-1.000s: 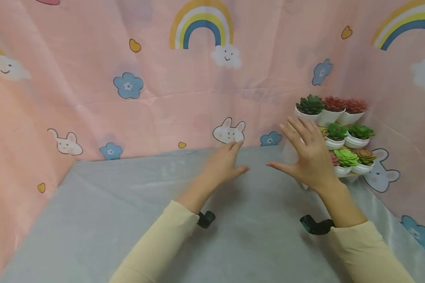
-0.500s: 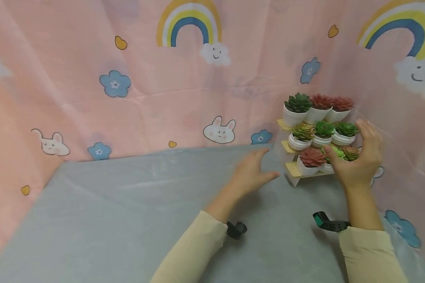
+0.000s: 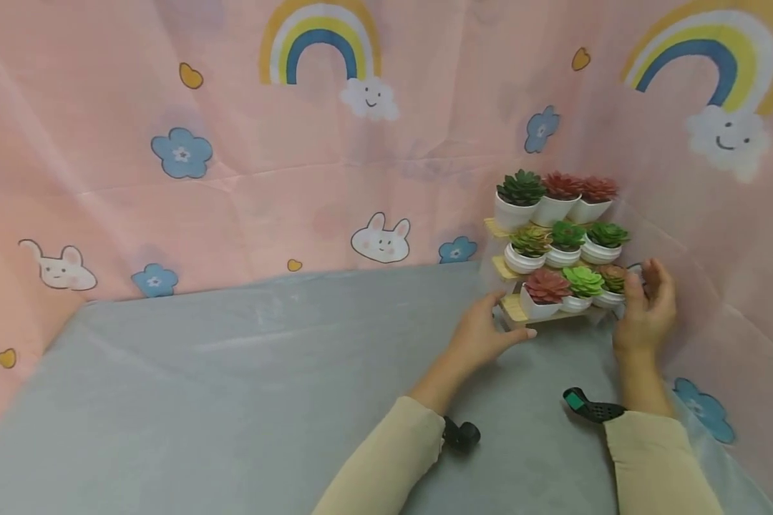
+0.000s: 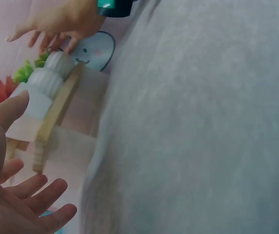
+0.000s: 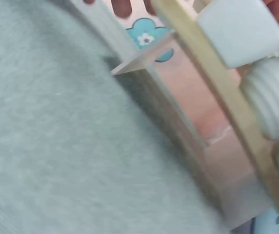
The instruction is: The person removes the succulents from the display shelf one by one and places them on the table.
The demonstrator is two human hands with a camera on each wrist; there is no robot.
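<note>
A three-tier stand with wooden shelves (image 3: 514,309) and pale side panels (image 5: 246,202) holds several potted artificial succulents, among them a red one (image 3: 546,285), a bright green one (image 3: 582,281) and a dark green one (image 3: 520,187). At the stand's left end is my left hand (image 3: 483,332), thumb in front and fingers spread around the lowest shelf's end (image 4: 41,151); contact is not plain. Beside the stand's right end my right hand (image 3: 644,315) has its fingers loosely bent and its thumb near the brown-green succulent (image 3: 612,277). Neither hand visibly grips anything.
A grey cloth (image 3: 232,400) covers the table. Behind it and at the right hangs a pink curtain (image 3: 283,164) printed with rainbows, flowers and rabbits; the stand is close to their corner. Each wrist wears a black camera mount (image 3: 592,408).
The head view has turned right. My left hand has moved right to the stand's left end, while my right hand has passed from in front of the plants to the stand's right side and lowered.
</note>
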